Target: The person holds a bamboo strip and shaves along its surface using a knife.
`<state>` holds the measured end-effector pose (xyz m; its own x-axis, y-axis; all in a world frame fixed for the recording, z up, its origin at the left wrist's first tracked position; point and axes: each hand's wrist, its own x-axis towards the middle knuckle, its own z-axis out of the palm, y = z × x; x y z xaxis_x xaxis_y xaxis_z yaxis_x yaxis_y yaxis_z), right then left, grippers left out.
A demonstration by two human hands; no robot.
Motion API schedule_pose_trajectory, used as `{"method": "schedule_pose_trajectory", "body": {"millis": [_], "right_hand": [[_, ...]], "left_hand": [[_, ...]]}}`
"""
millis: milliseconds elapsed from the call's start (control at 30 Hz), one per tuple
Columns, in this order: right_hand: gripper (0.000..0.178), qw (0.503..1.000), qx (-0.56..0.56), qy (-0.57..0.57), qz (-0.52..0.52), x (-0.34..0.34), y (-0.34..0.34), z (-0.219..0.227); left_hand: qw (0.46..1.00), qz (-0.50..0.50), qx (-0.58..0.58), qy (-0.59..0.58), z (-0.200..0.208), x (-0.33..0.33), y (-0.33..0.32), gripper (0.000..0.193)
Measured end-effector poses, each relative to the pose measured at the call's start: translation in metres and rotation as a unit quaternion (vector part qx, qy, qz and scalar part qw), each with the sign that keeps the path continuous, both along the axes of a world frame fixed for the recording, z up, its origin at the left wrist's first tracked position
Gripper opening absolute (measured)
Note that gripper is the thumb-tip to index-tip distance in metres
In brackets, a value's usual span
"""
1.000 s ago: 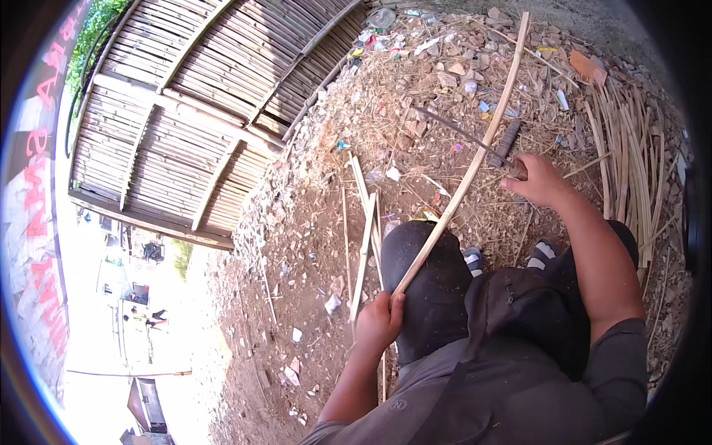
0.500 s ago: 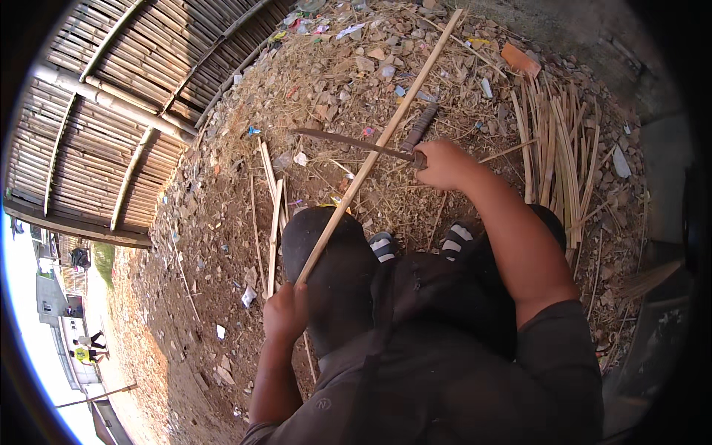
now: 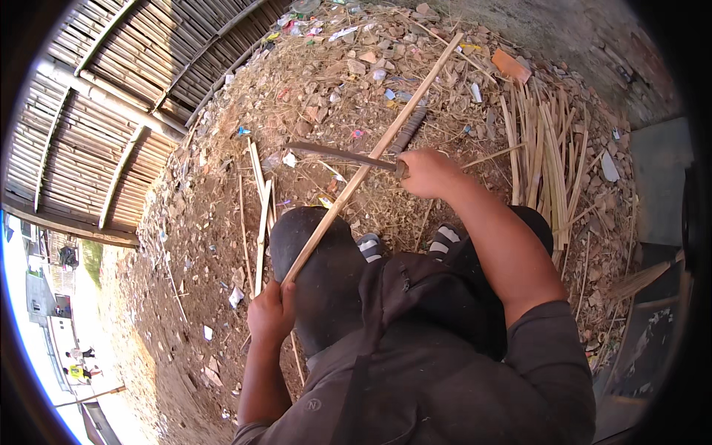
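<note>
My left hand (image 3: pixel 271 311) is closed round the lower end of a long, pale bamboo strip (image 3: pixel 341 200), which slants up and away to the right across my left knee. In my right hand (image 3: pixel 426 173) is the handle of a machete (image 3: pixel 337 153). Its dark blade points left and lies across the strip, touching or just over it; I cannot tell which. Beneath the strip's far half, a dark, ridged rod-like object (image 3: pixel 409 130) rests on the ground.
Many split bamboo strips (image 3: pixel 549 148) are heaped at right, with a few pale strips (image 3: pixel 262 230) left of my knee. An orange brick piece (image 3: pixel 510 67) lies beyond. A bamboo wall (image 3: pixel 81 126) stands at left; two people (image 3: pixel 78 363) are far off.
The strip's far end has dropped nearer to me, and both hands have shifted slightly left in view. The machete blade still crosses the strip. My view has moved a little too.
</note>
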<state>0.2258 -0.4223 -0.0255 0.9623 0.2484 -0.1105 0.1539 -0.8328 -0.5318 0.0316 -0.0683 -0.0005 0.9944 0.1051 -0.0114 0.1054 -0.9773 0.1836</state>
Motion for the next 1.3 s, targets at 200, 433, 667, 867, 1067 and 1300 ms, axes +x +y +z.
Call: {"method": "schedule_pose_trajectory", "body": {"millis": [200, 433, 667, 867, 1067, 1300], "right_hand": [[0.021, 0.994, 0.013, -0.048, 0.098, 0.0, -0.004, -0.007], [0.019, 0.995, -0.01, -0.049, 0.084, -0.016, 0.017, 0.011], [0.021, 0.995, 0.046, -0.006, -0.091, 0.013, -0.029, -0.004], [0.021, 0.999, 0.016, -0.042, 0.021, -0.011, 0.011, 0.008], [0.029, 0.998, 0.066, 0.011, -0.013, 0.015, -0.025, -0.006], [0.025, 0.999, 0.025, -0.014, 0.031, -0.004, 0.006, 0.002]], "left_hand": [[0.996, -0.033, -0.049, -0.062, -0.013, 0.004, 0.004, 0.04], [0.999, -0.019, -0.024, -0.039, -0.012, 0.001, 0.004, 0.042], [0.999, -0.026, -0.003, -0.048, -0.009, 0.007, -0.003, 0.042], [0.999, -0.028, 0.004, -0.04, -0.016, 0.003, 0.007, 0.041], [0.998, -0.032, -0.017, -0.042, -0.011, 0.009, 0.003, 0.04], [0.999, -0.029, -0.013, -0.022, -0.005, 0.008, 0.004, 0.041]]}}
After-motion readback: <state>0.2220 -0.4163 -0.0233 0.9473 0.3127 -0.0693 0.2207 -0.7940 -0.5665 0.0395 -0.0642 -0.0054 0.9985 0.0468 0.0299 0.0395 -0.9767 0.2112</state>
